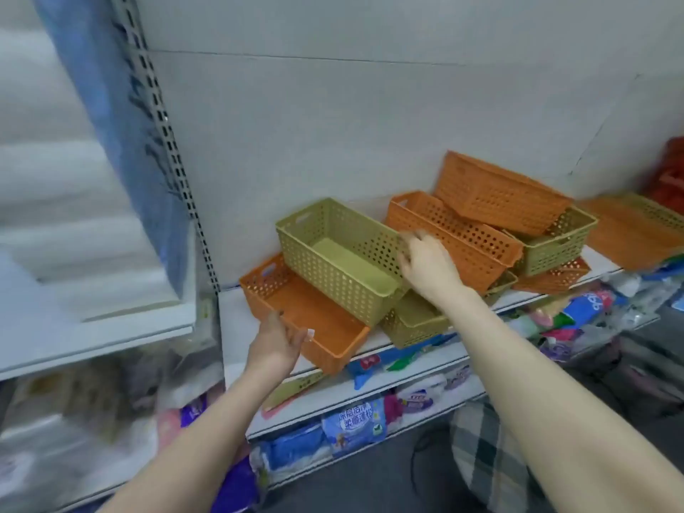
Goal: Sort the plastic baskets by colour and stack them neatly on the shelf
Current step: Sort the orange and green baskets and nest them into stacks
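Note:
A jumble of perforated plastic baskets lies on the white shelf (237, 320). At the front left is an orange basket (314, 320); my left hand (277, 344) grips its near rim. A green basket (340, 253) rests tilted across it, and my right hand (429, 264) holds that basket's right end, blurred. Under my right wrist sits another green basket (414, 322). Behind are a long orange basket (459, 235), an upturned orange basket (496, 192) and a green basket (555, 242) beneath it. At the far right lie more orange and green baskets (636, 227).
A perforated metal upright (174, 149) marks the shelf's left end, with a blue hanging sheet (111, 105) beside it. Lower shelves hold packaged goods (355, 423). Red items (671, 172) stand at the far right. A checked cloth (488, 460) lies on the floor.

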Action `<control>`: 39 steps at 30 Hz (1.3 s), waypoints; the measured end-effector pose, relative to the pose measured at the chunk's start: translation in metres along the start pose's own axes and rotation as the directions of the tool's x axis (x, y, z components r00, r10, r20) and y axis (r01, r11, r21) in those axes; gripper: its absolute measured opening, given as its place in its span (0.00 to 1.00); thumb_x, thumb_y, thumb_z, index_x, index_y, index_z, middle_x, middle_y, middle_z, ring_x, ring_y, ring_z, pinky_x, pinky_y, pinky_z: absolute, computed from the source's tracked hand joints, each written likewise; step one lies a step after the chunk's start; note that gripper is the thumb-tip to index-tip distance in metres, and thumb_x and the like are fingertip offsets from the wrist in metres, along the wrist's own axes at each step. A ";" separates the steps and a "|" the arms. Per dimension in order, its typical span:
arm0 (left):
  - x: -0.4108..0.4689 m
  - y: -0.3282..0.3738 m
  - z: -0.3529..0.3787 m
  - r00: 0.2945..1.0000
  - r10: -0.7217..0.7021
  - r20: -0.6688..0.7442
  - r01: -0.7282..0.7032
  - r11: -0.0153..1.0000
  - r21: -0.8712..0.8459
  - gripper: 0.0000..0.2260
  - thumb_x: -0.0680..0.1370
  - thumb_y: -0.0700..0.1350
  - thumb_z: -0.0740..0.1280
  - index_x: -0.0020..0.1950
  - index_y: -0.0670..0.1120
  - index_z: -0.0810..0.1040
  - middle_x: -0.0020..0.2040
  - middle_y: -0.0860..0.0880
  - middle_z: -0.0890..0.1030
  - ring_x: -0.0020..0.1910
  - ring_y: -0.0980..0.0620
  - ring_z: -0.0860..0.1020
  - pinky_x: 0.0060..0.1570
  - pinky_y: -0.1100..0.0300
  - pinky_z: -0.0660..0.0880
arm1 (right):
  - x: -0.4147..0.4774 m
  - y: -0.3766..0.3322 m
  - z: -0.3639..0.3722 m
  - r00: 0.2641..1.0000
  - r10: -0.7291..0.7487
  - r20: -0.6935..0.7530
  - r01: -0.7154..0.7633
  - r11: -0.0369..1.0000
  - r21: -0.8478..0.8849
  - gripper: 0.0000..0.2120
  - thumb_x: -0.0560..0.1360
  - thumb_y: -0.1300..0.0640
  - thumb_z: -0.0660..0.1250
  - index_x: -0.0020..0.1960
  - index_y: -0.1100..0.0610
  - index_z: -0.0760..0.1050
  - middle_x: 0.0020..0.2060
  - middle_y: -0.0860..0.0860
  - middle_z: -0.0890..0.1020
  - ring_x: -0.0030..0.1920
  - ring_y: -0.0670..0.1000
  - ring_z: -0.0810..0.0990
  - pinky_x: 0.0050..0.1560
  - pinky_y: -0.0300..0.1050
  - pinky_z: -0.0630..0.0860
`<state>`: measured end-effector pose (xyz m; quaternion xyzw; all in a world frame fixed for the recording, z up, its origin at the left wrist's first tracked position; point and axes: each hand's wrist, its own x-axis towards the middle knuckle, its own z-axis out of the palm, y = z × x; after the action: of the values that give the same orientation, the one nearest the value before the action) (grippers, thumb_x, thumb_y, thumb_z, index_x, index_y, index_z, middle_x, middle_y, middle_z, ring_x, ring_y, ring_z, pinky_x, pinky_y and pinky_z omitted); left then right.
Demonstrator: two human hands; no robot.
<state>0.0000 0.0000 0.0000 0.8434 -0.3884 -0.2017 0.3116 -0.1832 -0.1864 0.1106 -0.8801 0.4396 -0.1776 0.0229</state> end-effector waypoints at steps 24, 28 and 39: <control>-0.017 -0.013 -0.001 0.888 -0.336 -0.314 0.323 0.942 -0.095 0.22 0.79 0.41 0.59 0.73 0.47 0.65 0.67 0.38 0.71 0.60 0.37 0.75 0.56 0.45 0.73 | 0.044 0.056 0.030 0.990 0.076 0.122 -0.113 0.939 0.326 0.12 0.79 0.54 0.60 0.56 0.55 0.80 0.47 0.56 0.85 0.47 0.61 0.81 0.49 0.52 0.78; -0.044 -0.019 0.003 0.912 -0.304 -0.275 0.254 0.946 -0.203 0.18 0.80 0.42 0.58 0.70 0.45 0.66 0.62 0.39 0.77 0.56 0.39 0.78 0.52 0.44 0.76 | 0.003 0.062 0.025 0.985 0.158 0.073 -0.173 0.929 0.327 0.13 0.78 0.53 0.62 0.56 0.55 0.81 0.48 0.56 0.86 0.48 0.60 0.82 0.46 0.46 0.73; -0.112 -0.031 -0.016 0.990 0.025 -0.139 -0.038 0.995 -0.094 0.18 0.80 0.39 0.58 0.71 0.45 0.66 0.64 0.41 0.77 0.60 0.41 0.76 0.58 0.47 0.72 | -0.158 0.072 -0.025 0.930 0.365 -0.053 -0.329 0.886 0.328 0.11 0.76 0.51 0.63 0.48 0.53 0.82 0.37 0.50 0.83 0.42 0.55 0.80 0.39 0.46 0.70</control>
<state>-0.0430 0.1091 0.0015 0.8331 -0.3691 -0.1564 0.3811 -0.3338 -0.1040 0.0739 -0.7608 0.5566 -0.2878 0.1687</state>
